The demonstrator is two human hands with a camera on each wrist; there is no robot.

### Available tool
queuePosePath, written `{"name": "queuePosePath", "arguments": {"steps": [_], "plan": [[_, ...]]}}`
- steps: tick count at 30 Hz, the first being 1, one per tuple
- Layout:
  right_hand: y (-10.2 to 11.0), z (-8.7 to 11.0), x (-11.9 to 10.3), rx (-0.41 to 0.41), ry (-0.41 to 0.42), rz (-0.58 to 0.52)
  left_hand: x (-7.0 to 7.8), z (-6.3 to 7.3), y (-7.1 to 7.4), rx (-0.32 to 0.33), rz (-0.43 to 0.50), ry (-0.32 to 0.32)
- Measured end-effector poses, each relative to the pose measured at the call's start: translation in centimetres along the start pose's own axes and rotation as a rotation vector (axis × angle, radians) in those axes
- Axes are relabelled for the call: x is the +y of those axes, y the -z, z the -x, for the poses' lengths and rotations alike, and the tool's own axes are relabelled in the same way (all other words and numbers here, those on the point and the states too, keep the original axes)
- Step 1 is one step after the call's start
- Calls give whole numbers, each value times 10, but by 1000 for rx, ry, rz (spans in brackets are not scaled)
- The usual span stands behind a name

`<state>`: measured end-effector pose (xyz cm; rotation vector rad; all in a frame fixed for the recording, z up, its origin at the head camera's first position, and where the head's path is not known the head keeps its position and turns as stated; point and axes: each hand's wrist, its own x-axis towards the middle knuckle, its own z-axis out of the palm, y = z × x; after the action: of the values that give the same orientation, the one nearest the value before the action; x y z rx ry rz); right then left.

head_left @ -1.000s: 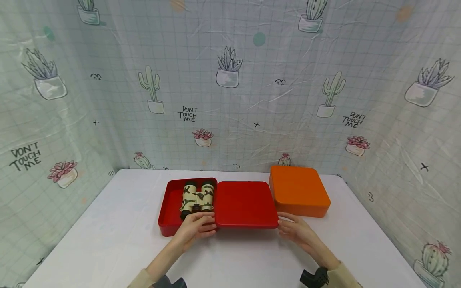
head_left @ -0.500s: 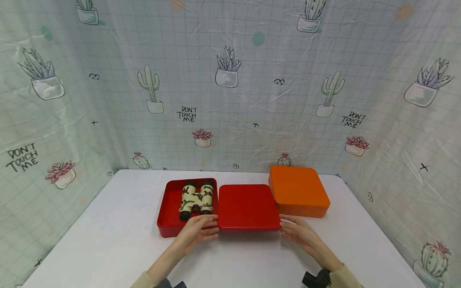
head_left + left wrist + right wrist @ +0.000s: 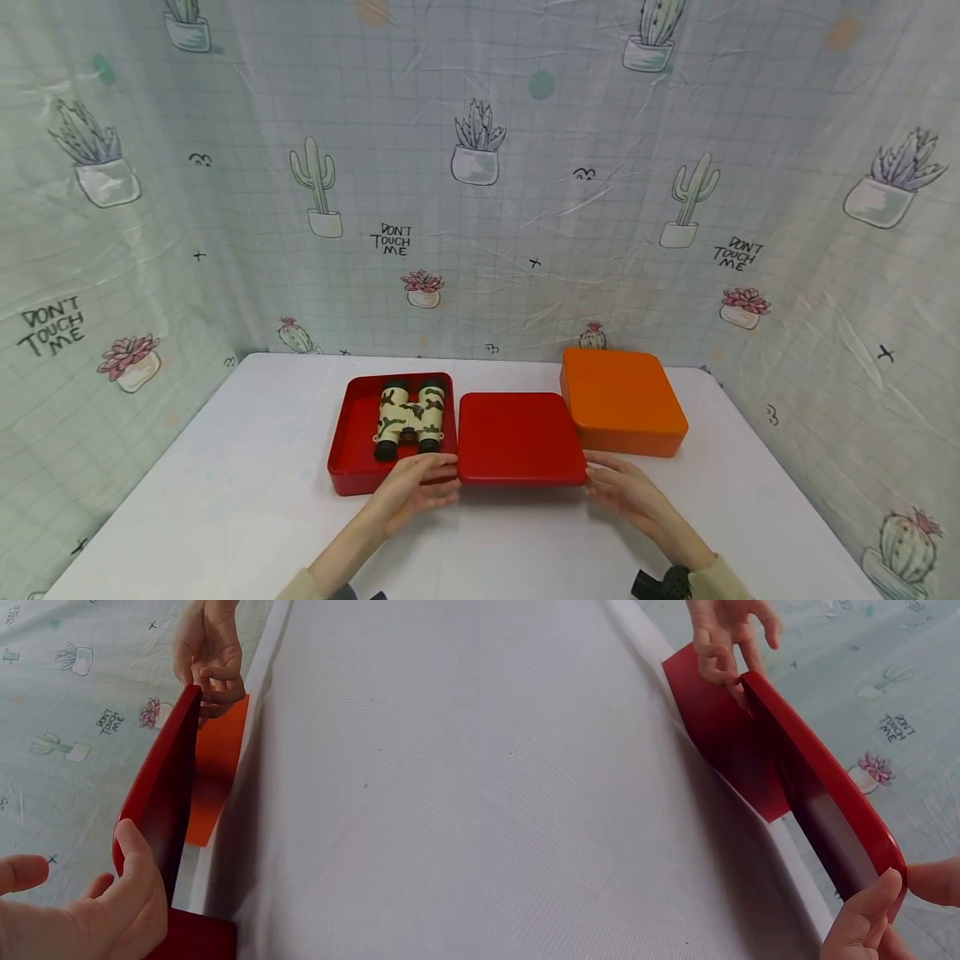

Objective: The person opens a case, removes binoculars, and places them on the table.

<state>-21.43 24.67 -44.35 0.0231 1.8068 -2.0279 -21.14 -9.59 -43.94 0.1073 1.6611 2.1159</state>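
Observation:
Both hands hold a red box lid (image 3: 521, 439) level above the table, with its hollow side facing down. At its near left corner, the fingers of my left hand (image 3: 420, 487) grip the edge; the left wrist view shows a fingertip on the rim. My right hand (image 3: 622, 492) pinches the near right corner between thumb and finger, seen in the right wrist view. Just left of the lid stands an uncovered red box (image 3: 348, 446). Camouflage binoculars (image 3: 409, 414) lie inside it, toward its right side. My left hand overlaps the box's near right corner in the head view.
Behind the right hand, an orange box (image 3: 622, 396) with its top on stands at the back right. All of it rests on a white table (image 3: 225, 500). A cactus-print curtain (image 3: 480, 233) surrounds the table at the back and sides.
The lid, held by both hands, has moved slightly toward me and to the right, away from the red box. The box, the binoculars and the orange box have stayed put.

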Motion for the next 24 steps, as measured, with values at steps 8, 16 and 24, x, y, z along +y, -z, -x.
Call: {"name": "queuePosePath", "arguments": {"steps": [8,16,24], "plan": [[3,-2,3,-10,-14,-25,-2,0,-1,-17,18,22],[6,-3,8,21,-40,-13,-6,0,-1,-21,22,35],[5,-2,8,10,-47,-17,-7,0,-2,-18,42,44]]}}
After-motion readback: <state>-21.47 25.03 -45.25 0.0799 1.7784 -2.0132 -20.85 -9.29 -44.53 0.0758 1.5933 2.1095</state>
